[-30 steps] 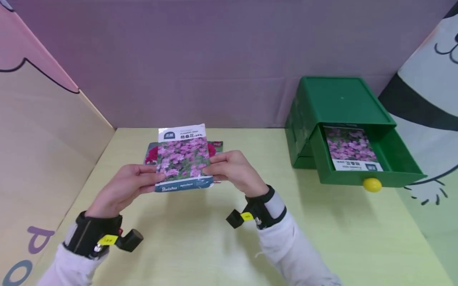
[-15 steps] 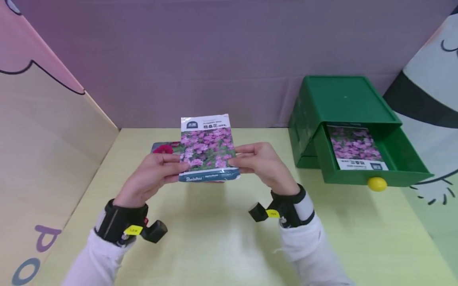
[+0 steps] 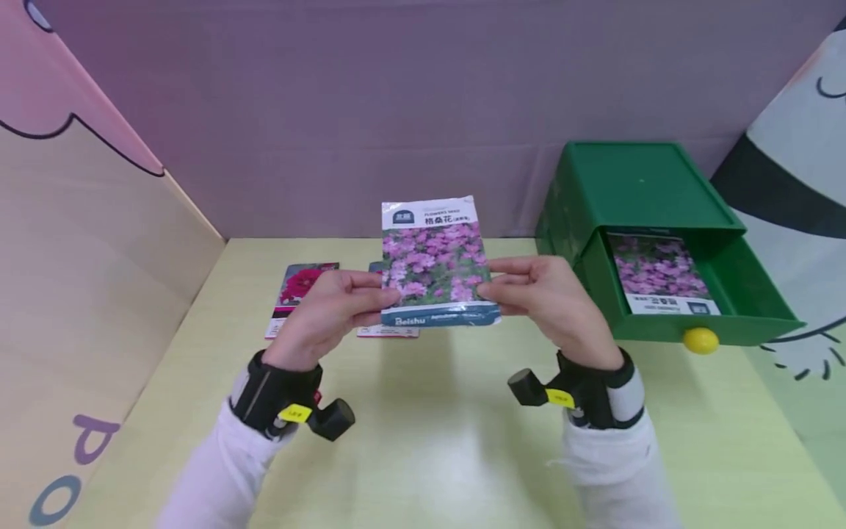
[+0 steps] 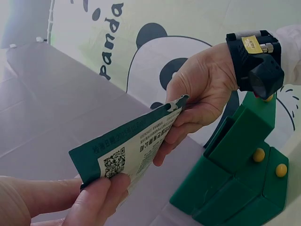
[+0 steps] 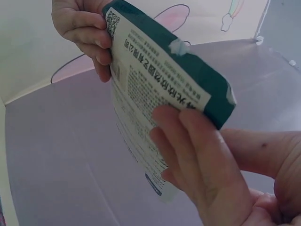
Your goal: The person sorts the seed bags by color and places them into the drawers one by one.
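Observation:
A seed packet (image 3: 434, 263) with pink flowers on its front is held upright above the yellow-green table (image 3: 429, 441). My left hand (image 3: 344, 305) pinches its left edge and my right hand (image 3: 538, 294) pinches its right edge. The left wrist view shows the packet's (image 4: 136, 146) printed back between both hands. In the right wrist view my right hand's fingers (image 5: 197, 141) lie on the packet's back (image 5: 155, 94). To the right stands a green drawer box (image 3: 634, 191), its drawer (image 3: 687, 323) pulled out. A similar packet (image 3: 657, 273) lies inside it.
Two more packets lie flat on the table behind my left hand, one with a red flower (image 3: 300, 290), another (image 3: 386, 330) mostly hidden. The drawer has a yellow knob (image 3: 700, 340). Cardboard walls enclose the table on the left, back and right.
Both hands have carried the packet to the right and slightly upward, nearer the green drawer box. The packets on the table now show behind the left hand.

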